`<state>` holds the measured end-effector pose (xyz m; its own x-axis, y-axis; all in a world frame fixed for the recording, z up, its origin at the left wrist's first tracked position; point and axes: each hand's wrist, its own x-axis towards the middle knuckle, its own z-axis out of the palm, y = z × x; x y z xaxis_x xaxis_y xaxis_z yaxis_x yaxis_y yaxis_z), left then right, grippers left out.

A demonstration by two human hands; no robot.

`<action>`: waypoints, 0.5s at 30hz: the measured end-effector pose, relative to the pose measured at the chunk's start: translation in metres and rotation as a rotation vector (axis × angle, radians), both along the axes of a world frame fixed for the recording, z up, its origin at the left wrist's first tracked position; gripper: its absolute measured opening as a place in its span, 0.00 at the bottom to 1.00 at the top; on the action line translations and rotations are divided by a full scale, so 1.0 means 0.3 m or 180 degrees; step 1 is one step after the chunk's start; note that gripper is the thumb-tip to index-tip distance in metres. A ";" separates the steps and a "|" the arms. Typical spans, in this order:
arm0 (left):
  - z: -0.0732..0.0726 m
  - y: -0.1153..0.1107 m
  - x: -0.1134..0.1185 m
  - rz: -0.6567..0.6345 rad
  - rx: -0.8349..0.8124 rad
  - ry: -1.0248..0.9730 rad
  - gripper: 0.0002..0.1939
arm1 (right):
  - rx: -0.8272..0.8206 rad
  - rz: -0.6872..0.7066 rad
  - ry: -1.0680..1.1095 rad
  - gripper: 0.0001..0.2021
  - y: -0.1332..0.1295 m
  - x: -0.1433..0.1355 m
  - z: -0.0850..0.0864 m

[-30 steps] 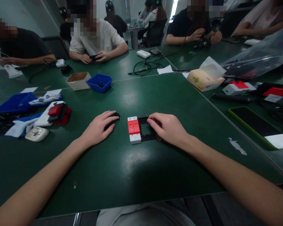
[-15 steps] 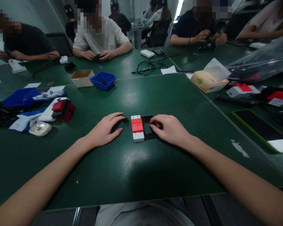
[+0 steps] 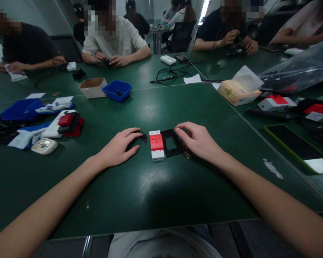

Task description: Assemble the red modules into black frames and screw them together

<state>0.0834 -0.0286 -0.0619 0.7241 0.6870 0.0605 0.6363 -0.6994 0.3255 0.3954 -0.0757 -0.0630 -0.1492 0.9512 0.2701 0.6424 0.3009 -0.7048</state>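
Note:
A red-and-white module, which looks like a two-pole surge protector or breaker [image 3: 157, 146], lies flat between my hands. Against its right side lies a black rectangular frame [image 3: 173, 151] with an open middle. My right hand [image 3: 200, 140] rests at the frame's upper right corner, fingers loosely bent and apart, seemingly touching its edge. A small dark, brownish piece [image 3: 187, 154] sticks out below those fingers; its kind is unclear. On the other side my left hand [image 3: 120, 147] lies with thumb and fingers spread. Small black parts [image 3: 143, 137] sit at its fingertips.
Beyond my hands stand a cardboard box [image 3: 93, 88] and a blue bin [image 3: 116, 91] with small dark parts. Gloves, another blue bin [image 3: 23, 109] and a white oval object [image 3: 44, 146] lie left. A tissue pack [image 3: 239, 89] and green-edged phone [image 3: 293, 147] lie right. Co-workers sit opposite.
My right hand has shifted slightly up and right and its fingers have loosened, so more of the black frame and the brownish piece show. My left hand stays put.

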 end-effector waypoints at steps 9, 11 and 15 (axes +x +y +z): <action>0.000 -0.001 -0.002 0.0031 -0.0020 -0.0060 0.25 | -0.0473 0.0241 -0.0501 0.19 -0.013 -0.001 0.019; 0.003 -0.001 -0.001 0.0022 -0.0015 -0.0024 0.25 | -0.0507 0.0257 -0.0532 0.18 -0.016 -0.003 0.024; 0.007 -0.003 0.000 0.0029 -0.0030 0.0016 0.25 | -0.0743 0.0233 -0.0356 0.16 -0.026 -0.010 0.029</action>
<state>0.0833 -0.0294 -0.0598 0.7180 0.6942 0.0504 0.6444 -0.6904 0.3288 0.3924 -0.0836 -0.0543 -0.2366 0.9714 0.0227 0.7028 0.1872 -0.6863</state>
